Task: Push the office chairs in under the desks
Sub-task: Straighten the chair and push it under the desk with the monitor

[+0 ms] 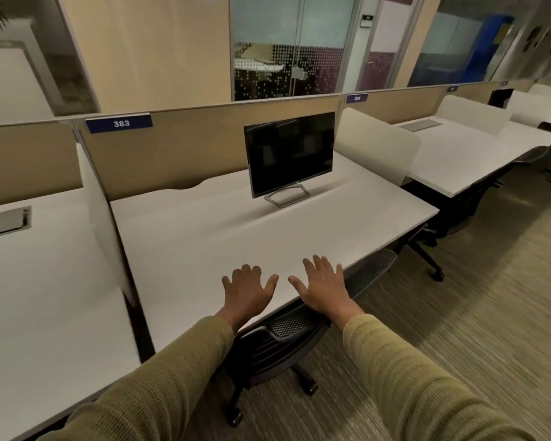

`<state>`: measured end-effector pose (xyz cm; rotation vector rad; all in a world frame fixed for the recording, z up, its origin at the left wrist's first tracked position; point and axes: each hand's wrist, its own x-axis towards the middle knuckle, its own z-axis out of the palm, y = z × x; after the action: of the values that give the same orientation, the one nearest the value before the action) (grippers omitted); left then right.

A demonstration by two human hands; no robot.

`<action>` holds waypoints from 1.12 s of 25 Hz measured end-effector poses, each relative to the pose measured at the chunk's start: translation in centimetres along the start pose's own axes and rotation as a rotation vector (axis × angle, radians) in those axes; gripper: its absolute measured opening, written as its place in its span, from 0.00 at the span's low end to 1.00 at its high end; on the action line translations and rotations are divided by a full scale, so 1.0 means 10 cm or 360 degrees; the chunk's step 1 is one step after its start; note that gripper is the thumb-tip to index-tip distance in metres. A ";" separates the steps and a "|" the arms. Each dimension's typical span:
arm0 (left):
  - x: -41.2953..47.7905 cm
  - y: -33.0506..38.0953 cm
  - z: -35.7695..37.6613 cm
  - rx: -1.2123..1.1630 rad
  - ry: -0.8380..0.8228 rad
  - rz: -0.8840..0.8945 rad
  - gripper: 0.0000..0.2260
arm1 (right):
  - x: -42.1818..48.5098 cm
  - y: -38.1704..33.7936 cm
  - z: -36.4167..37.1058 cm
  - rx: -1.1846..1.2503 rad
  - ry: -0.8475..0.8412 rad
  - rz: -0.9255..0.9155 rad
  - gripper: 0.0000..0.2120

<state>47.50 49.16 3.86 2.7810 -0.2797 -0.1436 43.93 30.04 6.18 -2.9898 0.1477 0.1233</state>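
A: Two hands are out in front; how do they lie?

B: The left hand (247, 292) and the right hand (323, 289) are both flat with fingers spread, gripping nothing. They hover over the near edge of the long white desk (204, 237). I cannot tell if the right palm touches the chair.

A: Where is the chair?

B: The black mesh-backed office chair (287, 326) sits just below the hands. Its back is against the desk's near edge, and its wheeled base stands on the striped grey carpet (458, 313).

A: What else is around?

B: A dark flat monitor on a silver stand (288, 154) stands far on the desk, right of centre. A blue label reading 383 (120, 123) sits on the beige back panel. A white side divider (99, 198) bounds the desk at left. Under the next desk to the right, a second black wheeled chair (425, 254) is tucked in.
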 end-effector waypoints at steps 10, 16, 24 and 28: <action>0.15 0.49 0.43 0.0165 -0.0426 -0.0571 0.35 | 1.02 0.79 0.14 -0.0284 -0.0781 -0.0221 0.36; -0.26 0.77 0.60 0.0058 -0.0568 -0.1081 0.43 | 1.00 1.10 0.10 -0.0338 -0.1251 -0.0181 0.42; -0.99 1.48 0.85 0.0010 -0.0095 -0.1063 0.34 | 0.36 1.62 -0.12 -0.0430 -0.1134 -0.0198 0.52; -1.37 1.89 1.00 -0.0010 0.0106 -0.1037 0.31 | -0.09 2.02 -0.16 -0.0410 -0.1051 -0.0311 0.55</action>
<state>29.45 31.36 1.94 2.7551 0.6481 -0.2033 41.05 9.96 4.97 -2.9919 -0.2506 1.1555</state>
